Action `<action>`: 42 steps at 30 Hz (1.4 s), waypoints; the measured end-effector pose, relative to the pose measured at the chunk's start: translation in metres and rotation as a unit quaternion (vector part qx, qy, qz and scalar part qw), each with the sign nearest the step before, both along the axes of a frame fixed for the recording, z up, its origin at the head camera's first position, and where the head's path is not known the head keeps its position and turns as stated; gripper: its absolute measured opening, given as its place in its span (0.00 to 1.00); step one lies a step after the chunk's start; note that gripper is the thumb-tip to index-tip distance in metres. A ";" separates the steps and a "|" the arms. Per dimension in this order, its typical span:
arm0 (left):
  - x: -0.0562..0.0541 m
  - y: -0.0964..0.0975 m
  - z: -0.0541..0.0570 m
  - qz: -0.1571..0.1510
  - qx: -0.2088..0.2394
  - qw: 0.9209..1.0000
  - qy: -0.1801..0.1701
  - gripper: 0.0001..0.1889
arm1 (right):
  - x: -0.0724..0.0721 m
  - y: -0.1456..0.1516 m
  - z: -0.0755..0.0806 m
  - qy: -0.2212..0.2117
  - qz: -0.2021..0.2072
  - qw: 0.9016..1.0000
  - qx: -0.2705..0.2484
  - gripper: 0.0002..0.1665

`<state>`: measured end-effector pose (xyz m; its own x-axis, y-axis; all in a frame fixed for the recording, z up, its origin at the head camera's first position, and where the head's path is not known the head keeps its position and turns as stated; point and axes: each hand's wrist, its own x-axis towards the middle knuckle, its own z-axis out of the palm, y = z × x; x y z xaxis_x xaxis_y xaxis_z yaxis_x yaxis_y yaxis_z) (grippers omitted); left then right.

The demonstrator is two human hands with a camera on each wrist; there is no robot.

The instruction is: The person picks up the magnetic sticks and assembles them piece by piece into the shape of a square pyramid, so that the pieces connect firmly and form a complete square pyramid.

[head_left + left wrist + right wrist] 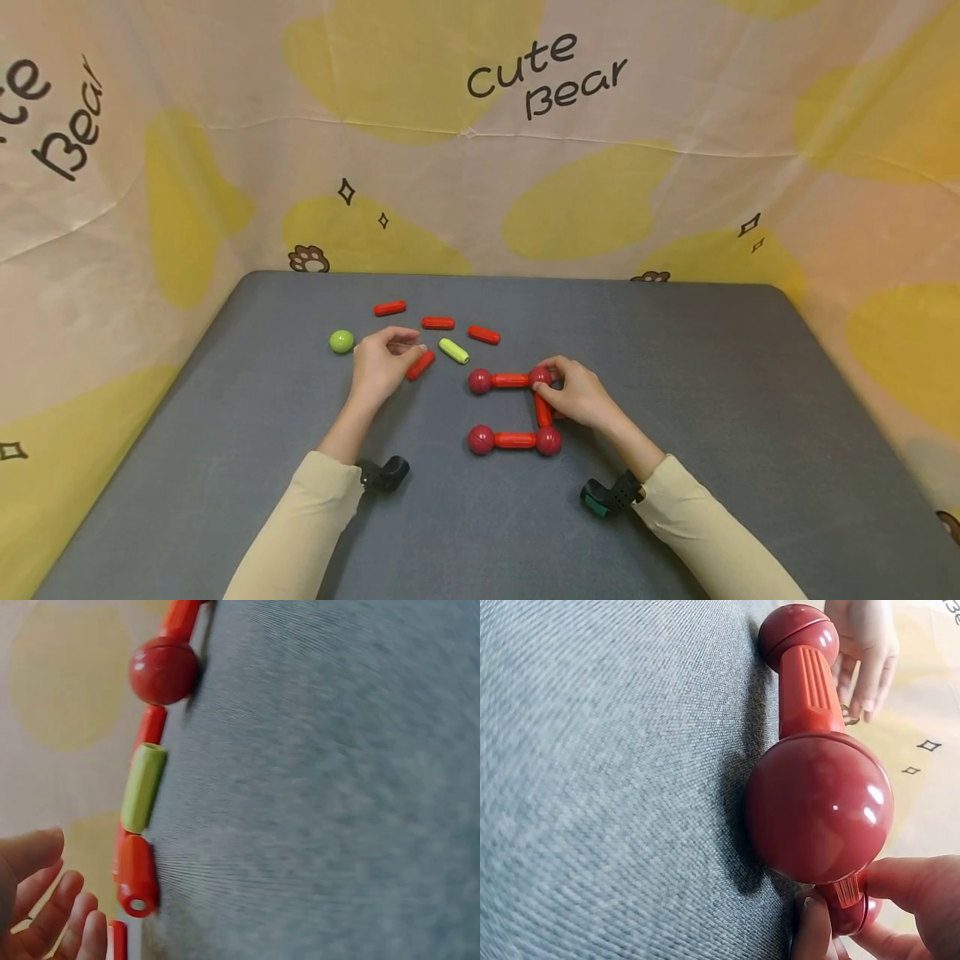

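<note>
Cream sleeves point(296, 525) are lying closest, entering from the bottom edge, with a black wrist camera point(386, 474) sitting at each cuff. Ahead of them, the left hand point(380, 360) is hovering near a loose red rod point(421, 365); its fingers are standing partly open, lightly bent and holding nothing, the left wrist view showing a gap. The right hand point(577, 393) is pinching a U-shaped frame point(543, 410) at its far right corner, thumb and fingers curling round it. Four dark red balls point(481, 440) and three red joining rods point(514, 440) are making up that frame, which is resting near the middle of a dark grey bench point(465, 533), its open side facing left. Farther back, three more loose red rods point(438, 322) are lying scattered, a yellow-green rod point(453, 351) is slanting just beside them, and a green ball point(341, 341) is sitting leftmost. Behind everything, a creased cream cloth point(480, 179) is hanging, showing yellow patches, paw prints and "Cute Bear" lettering.
</note>
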<state>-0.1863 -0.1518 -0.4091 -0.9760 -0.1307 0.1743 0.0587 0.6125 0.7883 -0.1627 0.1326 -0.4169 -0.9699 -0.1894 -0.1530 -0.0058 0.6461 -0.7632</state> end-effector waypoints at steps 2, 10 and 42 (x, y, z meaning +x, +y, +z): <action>-0.001 0.000 -0.004 0.006 -0.014 1.000 -0.012 0.14 | 0.000 0.000 0.000 0.000 0.001 1.000 0.000 0.19; -0.001 0.000 -0.012 -0.002 -0.047 0.997 -0.064 0.18 | 0.000 0.000 -0.001 0.002 0.004 1.000 0.004 0.20; 0.020 0.006 0.002 -0.072 -0.123 0.988 -0.066 0.13 | -0.001 0.001 -0.002 0.007 0.003 1.000 0.013 0.20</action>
<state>-0.1662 -0.1461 -0.4076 -0.9977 0.0421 0.0529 0.0659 0.7786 0.6240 -0.1634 0.1332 -0.4184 -0.9709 -0.1914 -0.1437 -0.0209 0.6660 -0.7456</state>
